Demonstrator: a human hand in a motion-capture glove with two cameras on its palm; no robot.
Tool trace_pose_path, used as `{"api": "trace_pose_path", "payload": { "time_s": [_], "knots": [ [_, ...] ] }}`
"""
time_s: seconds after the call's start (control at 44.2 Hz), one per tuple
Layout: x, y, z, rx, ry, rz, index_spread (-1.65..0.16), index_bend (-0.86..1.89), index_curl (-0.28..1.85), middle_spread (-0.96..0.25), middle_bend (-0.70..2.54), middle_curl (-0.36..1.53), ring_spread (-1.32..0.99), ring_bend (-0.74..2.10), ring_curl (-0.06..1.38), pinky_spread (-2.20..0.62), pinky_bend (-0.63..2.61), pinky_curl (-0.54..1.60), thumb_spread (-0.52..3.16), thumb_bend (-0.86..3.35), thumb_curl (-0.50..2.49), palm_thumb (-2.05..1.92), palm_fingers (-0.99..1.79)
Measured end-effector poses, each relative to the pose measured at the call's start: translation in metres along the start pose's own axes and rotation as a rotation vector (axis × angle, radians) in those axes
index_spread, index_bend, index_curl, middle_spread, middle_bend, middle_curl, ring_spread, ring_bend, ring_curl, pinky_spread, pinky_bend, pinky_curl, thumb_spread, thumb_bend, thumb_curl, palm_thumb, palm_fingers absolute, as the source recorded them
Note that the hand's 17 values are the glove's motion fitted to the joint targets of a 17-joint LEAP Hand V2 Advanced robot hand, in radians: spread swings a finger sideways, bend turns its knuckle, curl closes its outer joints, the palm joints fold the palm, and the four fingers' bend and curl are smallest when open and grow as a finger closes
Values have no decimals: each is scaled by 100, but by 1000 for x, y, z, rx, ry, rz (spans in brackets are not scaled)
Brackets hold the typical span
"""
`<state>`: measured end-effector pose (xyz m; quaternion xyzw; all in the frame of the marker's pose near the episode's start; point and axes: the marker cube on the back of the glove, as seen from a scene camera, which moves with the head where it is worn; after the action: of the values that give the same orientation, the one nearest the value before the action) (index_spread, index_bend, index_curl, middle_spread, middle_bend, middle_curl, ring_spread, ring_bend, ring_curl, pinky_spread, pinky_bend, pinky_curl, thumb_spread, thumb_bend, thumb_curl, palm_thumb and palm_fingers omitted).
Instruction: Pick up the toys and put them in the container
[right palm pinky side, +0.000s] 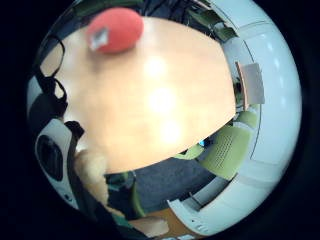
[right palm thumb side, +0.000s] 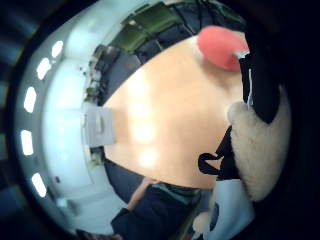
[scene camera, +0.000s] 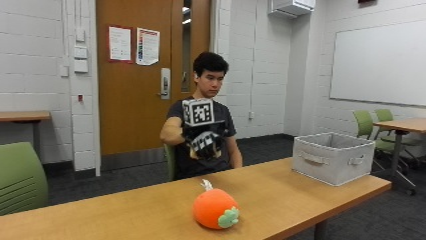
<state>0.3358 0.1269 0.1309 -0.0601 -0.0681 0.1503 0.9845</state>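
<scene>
An orange plush toy (scene camera: 214, 210) with a green leaf and a white tag sits on the wooden table (scene camera: 120, 212) near its front edge; it also shows in the palm views (right palm pinky side: 115, 30) (right palm thumb side: 220, 47). The grey fabric container (scene camera: 331, 157) stands at the table's right end, open at the top (right palm pinky side: 254, 82) (right palm thumb side: 98, 127). My gloved right hand (scene camera: 203, 142) is raised in the air behind the table, in front of the person's chest. Its fingers curl round a cream and white plush toy (right palm thumb side: 260, 150) (right palm pinky side: 92, 167) that lies against the palm.
A green chair (scene camera: 20, 180) stands at the left. More green chairs (scene camera: 373, 125) and a second table (scene camera: 403, 125) are at the right beyond the container. The person sits across the table before a brown door (scene camera: 133, 75).
</scene>
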Motion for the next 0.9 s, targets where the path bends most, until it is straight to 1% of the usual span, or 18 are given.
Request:
{"api": "trace_pose_path", "payload": {
  "time_s": [0.226, 0.407, 0.655, 0.769, 0.859, 0.904],
  "knots": [
    [-89, -15, -105, 182, -12, -70, -46, 11, 93, -44, 62, 59, -45, 104, 49, -47, 92, 36, 88, 21, 65, 71, 101],
    [-180, -35, -152, 262, -14, -179, -48, 12, 99, -45, 63, 62, -45, 106, 48, -48, 94, 37, 81, 19, 71, 71, 99],
    [-325, -40, -169, 300, -2, -353, -49, 11, 106, -47, 64, 66, -45, 108, 48, -48, 96, 37, 76, 16, 78, 72, 97],
    [-396, -25, -167, 296, -20, -440, -50, 11, 109, -47, 64, 68, -45, 109, 48, -47, 96, 37, 74, 15, 81, 72, 96],
    [-453, -14, -162, 297, -43, -531, -50, 11, 112, -47, 64, 69, -45, 110, 48, -47, 97, 37, 74, 15, 84, 72, 95],
    [-480, -10, -157, 296, -58, -609, -51, 11, 113, -47, 64, 69, -44, 110, 48, -47, 97, 37, 73, 15, 85, 72, 95]
  ]
}}
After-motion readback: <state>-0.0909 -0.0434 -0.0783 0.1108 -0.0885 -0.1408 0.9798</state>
